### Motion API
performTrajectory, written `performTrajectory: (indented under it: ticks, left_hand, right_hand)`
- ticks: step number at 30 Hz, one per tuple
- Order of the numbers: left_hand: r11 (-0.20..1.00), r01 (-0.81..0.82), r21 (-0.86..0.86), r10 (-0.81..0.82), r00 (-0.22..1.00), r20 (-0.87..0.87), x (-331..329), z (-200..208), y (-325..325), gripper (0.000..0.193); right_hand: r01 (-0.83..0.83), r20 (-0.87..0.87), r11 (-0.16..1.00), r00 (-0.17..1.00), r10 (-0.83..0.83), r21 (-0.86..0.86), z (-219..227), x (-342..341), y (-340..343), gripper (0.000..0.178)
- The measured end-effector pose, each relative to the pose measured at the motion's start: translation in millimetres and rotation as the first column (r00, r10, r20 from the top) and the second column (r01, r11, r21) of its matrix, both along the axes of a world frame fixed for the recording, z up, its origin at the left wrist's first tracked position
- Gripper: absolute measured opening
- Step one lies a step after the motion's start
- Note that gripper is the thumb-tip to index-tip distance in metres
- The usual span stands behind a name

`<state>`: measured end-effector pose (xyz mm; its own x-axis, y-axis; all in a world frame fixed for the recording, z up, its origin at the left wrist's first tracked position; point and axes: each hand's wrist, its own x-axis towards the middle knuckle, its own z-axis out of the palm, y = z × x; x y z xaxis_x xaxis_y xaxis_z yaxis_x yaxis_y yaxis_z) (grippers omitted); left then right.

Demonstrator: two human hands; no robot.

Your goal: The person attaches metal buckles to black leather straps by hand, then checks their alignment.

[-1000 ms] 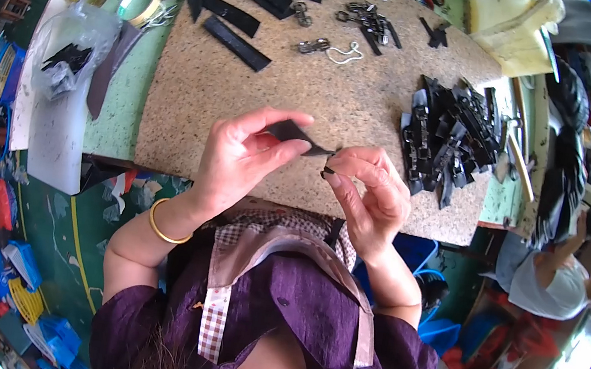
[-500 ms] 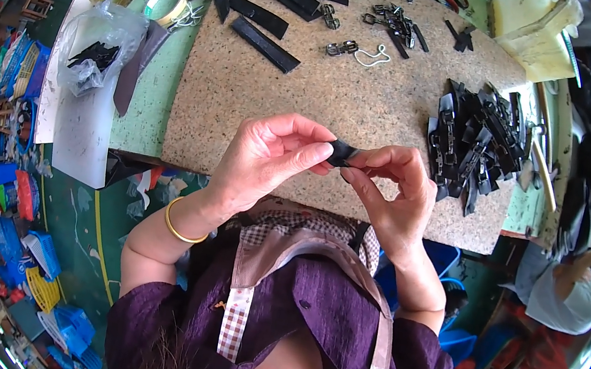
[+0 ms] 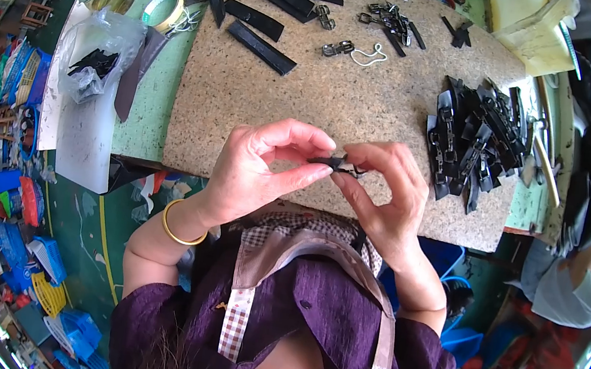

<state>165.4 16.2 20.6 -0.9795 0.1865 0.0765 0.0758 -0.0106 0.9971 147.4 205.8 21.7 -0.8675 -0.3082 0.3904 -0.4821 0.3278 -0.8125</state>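
Black strip point(image 3: 326, 162) held above a speckled board point(image 3: 246, 102): the left hand point(image 3: 257, 164) pinches it, though the view is too crowded for us to tell whether the right hand point(image 3: 394, 191) grips its end. We judge this a folding or fitting step, calling next for steady alignment. Beyond, right, we see piled buckled straps point(image 3: 477, 138); we can read no lettering.

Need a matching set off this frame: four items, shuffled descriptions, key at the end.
Items
1. Gold bangle
2. Tape roll
3. Small black strip
4. Pile of black buckled straps

Descriptions
A. Heaped on the right part of the speckled board
B. At the fingertips of the left hand and right hand
C. Worn around the left wrist
D. On the green tabletop, left of the speckled board

Pairs: 1-C, 2-D, 3-B, 4-A
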Motion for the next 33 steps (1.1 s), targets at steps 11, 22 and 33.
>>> performTrajectory:
  ticks: [11, 22, 33]
  left_hand:
    - [0.953, 0.019, -0.303, -0.127, 0.932, -0.34, -8.9, -2.9, 0.8, 0.014]
    - [0.912, 0.404, 0.07, -0.41, 0.889, 0.206, -20.7, -10.2, -23.5, 0.016]
    - [0.941, 0.229, 0.248, -0.314, 0.862, 0.397, -22.2, -18.5, -22.9, 0.013]
  right_hand:
    - [0.06, -0.093, 0.998, 0.994, -0.062, -0.026, -21.7, 6.0, -8.7, 0.02]
    - [-0.304, 0.363, 0.923, 0.853, 0.375, -0.237, -7.0, -5.5, 7.6, 0.013]
    - [-0.182, 0.624, 0.973, 0.747, 0.231, -0.144, -19.3, 4.2, 21.9, 0.017]
